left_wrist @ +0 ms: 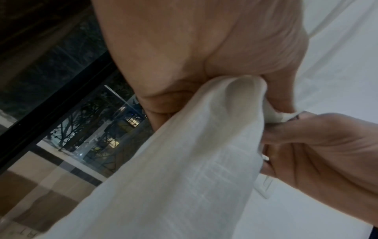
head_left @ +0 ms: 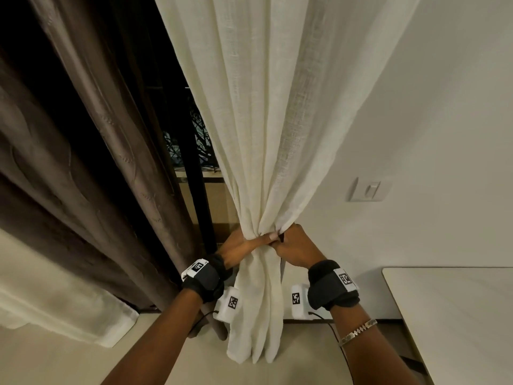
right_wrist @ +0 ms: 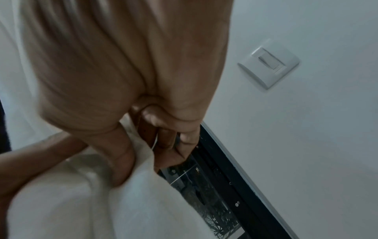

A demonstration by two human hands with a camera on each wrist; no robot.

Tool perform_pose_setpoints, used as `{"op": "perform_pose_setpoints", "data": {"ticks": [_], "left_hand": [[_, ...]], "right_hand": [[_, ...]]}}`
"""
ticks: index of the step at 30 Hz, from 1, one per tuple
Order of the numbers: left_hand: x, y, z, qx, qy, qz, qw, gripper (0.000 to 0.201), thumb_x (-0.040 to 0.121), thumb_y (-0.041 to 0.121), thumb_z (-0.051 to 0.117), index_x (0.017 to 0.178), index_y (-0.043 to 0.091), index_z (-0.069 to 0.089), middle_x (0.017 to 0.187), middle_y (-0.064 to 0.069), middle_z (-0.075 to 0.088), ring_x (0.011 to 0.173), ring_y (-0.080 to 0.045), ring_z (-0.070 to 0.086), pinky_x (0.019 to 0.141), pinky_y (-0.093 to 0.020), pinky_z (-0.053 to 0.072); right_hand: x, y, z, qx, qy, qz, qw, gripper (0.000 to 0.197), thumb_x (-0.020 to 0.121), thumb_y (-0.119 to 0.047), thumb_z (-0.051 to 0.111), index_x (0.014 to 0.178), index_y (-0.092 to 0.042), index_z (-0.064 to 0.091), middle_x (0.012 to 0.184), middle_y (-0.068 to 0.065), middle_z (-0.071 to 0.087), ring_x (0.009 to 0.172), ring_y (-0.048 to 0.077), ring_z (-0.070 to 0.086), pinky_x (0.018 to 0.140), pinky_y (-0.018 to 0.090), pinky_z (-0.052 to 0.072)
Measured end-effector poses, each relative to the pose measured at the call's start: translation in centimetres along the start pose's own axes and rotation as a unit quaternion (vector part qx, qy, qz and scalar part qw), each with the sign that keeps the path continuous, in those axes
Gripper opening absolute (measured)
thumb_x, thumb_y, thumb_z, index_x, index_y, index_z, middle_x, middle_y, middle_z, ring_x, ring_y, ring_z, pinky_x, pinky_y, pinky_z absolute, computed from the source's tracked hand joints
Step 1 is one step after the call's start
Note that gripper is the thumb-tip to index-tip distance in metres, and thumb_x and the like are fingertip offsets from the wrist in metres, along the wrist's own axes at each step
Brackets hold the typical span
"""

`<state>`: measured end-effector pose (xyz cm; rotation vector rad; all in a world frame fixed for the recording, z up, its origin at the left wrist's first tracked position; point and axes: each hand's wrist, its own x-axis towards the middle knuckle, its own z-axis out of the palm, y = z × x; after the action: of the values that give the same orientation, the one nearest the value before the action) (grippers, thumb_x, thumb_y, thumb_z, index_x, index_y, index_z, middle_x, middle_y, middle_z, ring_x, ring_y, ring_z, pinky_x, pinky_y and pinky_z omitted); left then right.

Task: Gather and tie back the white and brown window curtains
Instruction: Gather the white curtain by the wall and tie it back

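Observation:
The white curtain (head_left: 266,112) hangs in the middle, gathered into a narrow bunch at waist height. My left hand (head_left: 244,244) wraps round that bunch from the left, thumb across its front. My right hand (head_left: 294,245) grips the bunch from the right, fingers curled into the cloth, knuckles touching the left thumb. In the left wrist view the white curtain (left_wrist: 194,153) runs between palm and fingers. In the right wrist view the right hand (right_wrist: 163,129) curls on the white curtain (right_wrist: 132,202). The brown curtain (head_left: 91,151) hangs loose at the left.
A dark window (head_left: 183,129) shows between the two curtains. A wall switch (head_left: 370,189) is on the white wall to the right. A pale table (head_left: 455,315) juts in at the lower right. Another white curtain (head_left: 55,298) drapes at the lower left.

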<state>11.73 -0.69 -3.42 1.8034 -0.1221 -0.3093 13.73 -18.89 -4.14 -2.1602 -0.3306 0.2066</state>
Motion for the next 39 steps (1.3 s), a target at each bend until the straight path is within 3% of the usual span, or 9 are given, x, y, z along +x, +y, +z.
{"op": "perform_pose_setpoints", "data": {"ticks": [4, 7, 11, 15, 21, 24, 27, 32, 39], "left_hand": [[-0.4, 0.5, -0.6, 0.015, -0.078, -0.009, 0.997, 0.07, 0.069, 0.054, 0.091, 0.126, 0.05, 0.051, 0.115, 0.036, 0.072, 0.109, 0.019, 0.065, 0.093, -0.012, 0.055], [-0.1, 0.0, -0.6, 0.07, -0.094, -0.017, 0.993, 0.063, 0.088, 0.03, 0.085, 0.122, 0.059, 0.042, 0.125, 0.033, 0.058, 0.108, 0.022, 0.06, 0.117, -0.031, 0.046], [0.2, -0.4, 0.0, 0.115, -0.014, 0.016, 0.993, 0.071, 0.074, 0.052, 0.092, 0.124, 0.064, 0.043, 0.146, 0.014, 0.059, 0.134, -0.008, 0.057, 0.115, -0.034, 0.045], [1.1, -0.1, 0.1, 0.217, 0.023, 0.026, 0.976, 0.09, 0.072, 0.074, 0.082, 0.149, 0.043, 0.047, 0.149, 0.01, 0.061, 0.136, -0.013, 0.058, 0.113, -0.036, 0.049], [0.6, -0.2, -0.9, 0.19, -0.013, 0.038, 0.981, 0.072, 0.076, 0.043, 0.094, 0.127, 0.06, 0.046, 0.125, 0.037, 0.058, 0.112, 0.027, 0.055, 0.098, -0.007, 0.042], [0.4, -0.4, -1.6, 0.226, 0.031, 0.035, 0.973, 0.072, 0.067, 0.066, 0.091, 0.13, 0.054, 0.057, 0.129, 0.028, 0.067, 0.119, 0.009, 0.062, 0.107, -0.025, 0.052], [0.4, 0.1, -2.7, 0.317, 0.074, 0.029, 0.945, 0.082, 0.073, 0.076, 0.08, 0.14, 0.033, 0.061, 0.132, 0.007, 0.073, 0.12, -0.016, 0.069, 0.102, -0.038, 0.057], [-0.4, 1.0, -5.2, 0.342, 0.077, 0.021, 0.936, 0.074, 0.072, 0.079, 0.076, 0.124, 0.025, 0.074, 0.116, 0.004, 0.078, 0.105, -0.016, 0.073, 0.09, -0.04, 0.062], [-3.2, 1.9, -5.1, 0.305, 0.05, 0.062, 0.949, 0.043, 0.091, 0.061, 0.07, 0.117, 0.027, 0.075, 0.091, 0.01, 0.08, 0.076, -0.008, 0.077, 0.078, -0.045, 0.066]], "right_hand": [[-0.6, 0.5, -1.5, 0.044, -0.063, -0.002, 0.997, 0.055, 0.098, -0.023, 0.073, 0.149, -0.026, 0.054, 0.141, -0.004, 0.064, 0.13, 0.013, 0.061, 0.108, 0.027, 0.05], [-1.1, 0.4, -3.0, 0.057, -0.095, -0.002, 0.994, 0.058, 0.089, -0.025, 0.084, 0.138, -0.038, 0.056, 0.131, -0.018, 0.065, 0.119, -0.006, 0.059, 0.097, 0.01, 0.048], [-0.6, 0.9, -3.8, 0.033, -0.077, 0.0, 0.996, 0.059, 0.087, -0.016, 0.086, 0.139, -0.029, 0.06, 0.129, -0.009, 0.067, 0.119, 0.007, 0.063, 0.099, 0.013, 0.049], [-0.7, 0.5, -4.7, 0.026, -0.046, -0.001, 0.999, 0.043, 0.091, -0.019, 0.083, 0.128, -0.028, 0.063, 0.115, -0.015, 0.066, 0.108, 0.001, 0.063, 0.081, -0.004, 0.045], [-1.1, 0.6, -5.1, -0.018, -0.071, -0.005, 0.997, 0.035, 0.101, -0.017, 0.07, 0.135, -0.02, 0.061, 0.109, -0.026, 0.056, 0.096, -0.014, 0.053, 0.077, -0.008, 0.04], [-0.8, 0.8, -5.1, -0.038, -0.038, -0.01, 0.999, 0.027, 0.103, -0.011, 0.065, 0.13, -0.014, 0.065, 0.111, -0.016, 0.063, 0.099, -0.005, 0.059, 0.082, -0.001, 0.046], [0.4, 2.0, -4.4, -0.065, 0.01, -0.002, 0.998, 0.02, 0.098, -0.003, 0.062, 0.117, -0.003, 0.069, 0.111, 0.011, 0.073, 0.104, 0.024, 0.069, 0.093, 0.032, 0.058], [2.0, 3.5, -3.3, -0.071, 0.076, 0.058, 0.993, 0.009, 0.091, 0.004, 0.054, 0.089, 0.006, 0.062, 0.085, 0.023, 0.068, 0.082, 0.039, 0.07, 0.063, 0.033, 0.052], [3.2, 2.8, -2.4, -0.078, 0.156, 0.061, 0.983, 0.031, 0.085, 0.007, 0.051, 0.064, -0.014, 0.042, 0.058, -0.006, 0.045, 0.052, 0.004, 0.043, 0.046, 0.015, 0.033]]}}
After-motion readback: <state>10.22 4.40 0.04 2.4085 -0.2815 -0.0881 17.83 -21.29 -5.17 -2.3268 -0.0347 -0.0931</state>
